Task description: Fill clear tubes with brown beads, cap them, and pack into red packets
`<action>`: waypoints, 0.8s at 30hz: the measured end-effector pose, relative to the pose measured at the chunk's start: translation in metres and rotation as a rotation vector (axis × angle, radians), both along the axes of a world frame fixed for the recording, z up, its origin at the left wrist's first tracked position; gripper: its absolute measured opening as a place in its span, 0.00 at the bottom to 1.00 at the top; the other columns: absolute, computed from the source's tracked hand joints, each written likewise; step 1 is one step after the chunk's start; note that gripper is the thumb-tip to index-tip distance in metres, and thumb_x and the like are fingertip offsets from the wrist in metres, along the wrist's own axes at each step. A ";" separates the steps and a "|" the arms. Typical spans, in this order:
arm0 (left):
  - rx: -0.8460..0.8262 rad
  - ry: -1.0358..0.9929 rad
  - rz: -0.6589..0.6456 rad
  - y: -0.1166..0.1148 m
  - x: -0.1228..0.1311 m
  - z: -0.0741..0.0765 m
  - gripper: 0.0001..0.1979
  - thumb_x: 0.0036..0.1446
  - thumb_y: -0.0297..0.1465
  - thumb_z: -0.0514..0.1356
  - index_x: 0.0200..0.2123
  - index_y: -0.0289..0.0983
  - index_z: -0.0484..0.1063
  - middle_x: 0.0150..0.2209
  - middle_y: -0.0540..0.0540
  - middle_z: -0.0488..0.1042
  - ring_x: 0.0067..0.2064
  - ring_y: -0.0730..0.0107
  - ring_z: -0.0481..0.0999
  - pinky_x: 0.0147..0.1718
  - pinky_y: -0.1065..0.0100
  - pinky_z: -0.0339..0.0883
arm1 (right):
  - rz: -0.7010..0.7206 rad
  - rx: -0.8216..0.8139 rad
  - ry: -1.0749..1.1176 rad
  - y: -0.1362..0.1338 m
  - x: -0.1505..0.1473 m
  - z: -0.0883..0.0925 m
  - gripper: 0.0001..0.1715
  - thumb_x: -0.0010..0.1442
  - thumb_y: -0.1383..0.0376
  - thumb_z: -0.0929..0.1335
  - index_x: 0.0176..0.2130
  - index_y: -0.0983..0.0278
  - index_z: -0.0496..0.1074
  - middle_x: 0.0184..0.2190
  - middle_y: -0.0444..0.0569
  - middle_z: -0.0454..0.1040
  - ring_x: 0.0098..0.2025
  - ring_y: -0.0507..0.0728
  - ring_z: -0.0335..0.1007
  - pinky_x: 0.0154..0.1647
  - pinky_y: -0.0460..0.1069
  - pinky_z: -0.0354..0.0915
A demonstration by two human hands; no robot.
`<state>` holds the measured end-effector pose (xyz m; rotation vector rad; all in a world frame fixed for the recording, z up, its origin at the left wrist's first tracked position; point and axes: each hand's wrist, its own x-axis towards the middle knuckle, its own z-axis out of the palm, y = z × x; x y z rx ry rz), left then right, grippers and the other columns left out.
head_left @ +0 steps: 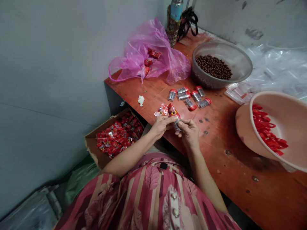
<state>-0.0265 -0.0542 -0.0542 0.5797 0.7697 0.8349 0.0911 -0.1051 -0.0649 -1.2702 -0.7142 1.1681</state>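
Observation:
Near the table's front edge, my right hand (190,132) is closed on a small clear plastic container (177,125) with dark contents. My left hand (161,126) meets it there, its fingers pinching at the container's upper end. A red printed wrapper (172,110) stands up just beyond my fingertips; whether it is around the container or behind it I cannot tell. Another red printed wrapper (162,110) lies on the table beside it. Farther back lie several small clear containers with red caps (183,95), loosely grouped. My fingers hide part of the held container.
A cardboard box (90,144) of red-wrapped pieces sits below the table at left. On the table (216,134) are a pink plastic bag (148,41), a grey bowl (242,68) of brown balls, a pale pink basin (244,126) with red plastic parts, and clear plastic bags (275,70).

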 end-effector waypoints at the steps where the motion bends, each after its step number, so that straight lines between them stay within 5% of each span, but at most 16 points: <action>1: -0.007 -0.004 0.006 -0.001 0.001 0.001 0.16 0.39 0.36 0.71 0.25 0.29 0.74 0.24 0.46 0.75 0.26 0.73 0.73 0.29 0.70 0.69 | 0.017 -0.003 0.022 0.000 0.001 0.000 0.17 0.47 0.58 0.74 0.31 0.63 0.66 0.19 0.39 0.72 0.14 0.49 0.65 0.11 0.42 0.58; 7: -0.019 -0.056 0.145 -0.005 0.004 0.002 0.19 0.37 0.39 0.72 0.25 0.30 0.72 0.22 0.48 0.74 0.24 0.75 0.72 0.26 0.71 0.67 | -0.011 0.129 -0.203 -0.006 -0.007 0.000 0.13 0.50 0.62 0.74 0.34 0.62 0.69 0.26 0.40 0.75 0.22 0.48 0.68 0.20 0.43 0.67; 13: 0.031 -0.135 0.009 -0.013 0.003 -0.002 0.19 0.41 0.41 0.70 0.22 0.30 0.70 0.18 0.50 0.69 0.18 0.75 0.67 0.18 0.70 0.63 | -0.001 0.066 0.018 -0.001 -0.012 0.000 0.15 0.50 0.61 0.74 0.34 0.62 0.67 0.22 0.39 0.74 0.18 0.49 0.67 0.17 0.43 0.65; 20: -0.065 -0.103 0.190 -0.007 -0.008 -0.003 0.20 0.35 0.39 0.72 0.26 0.30 0.72 0.24 0.49 0.74 0.23 0.75 0.71 0.24 0.71 0.67 | 0.129 0.058 0.031 -0.008 -0.011 0.001 0.21 0.50 0.62 0.74 0.44 0.60 0.72 0.34 0.45 0.78 0.32 0.52 0.75 0.38 0.50 0.73; 24: -0.074 -0.063 0.207 -0.015 -0.007 -0.008 0.19 0.35 0.37 0.73 0.24 0.30 0.72 0.23 0.49 0.74 0.22 0.77 0.71 0.23 0.73 0.66 | 0.062 0.055 0.032 -0.004 -0.016 -0.003 0.15 0.48 0.62 0.74 0.37 0.62 0.72 0.27 0.42 0.76 0.27 0.51 0.73 0.34 0.50 0.72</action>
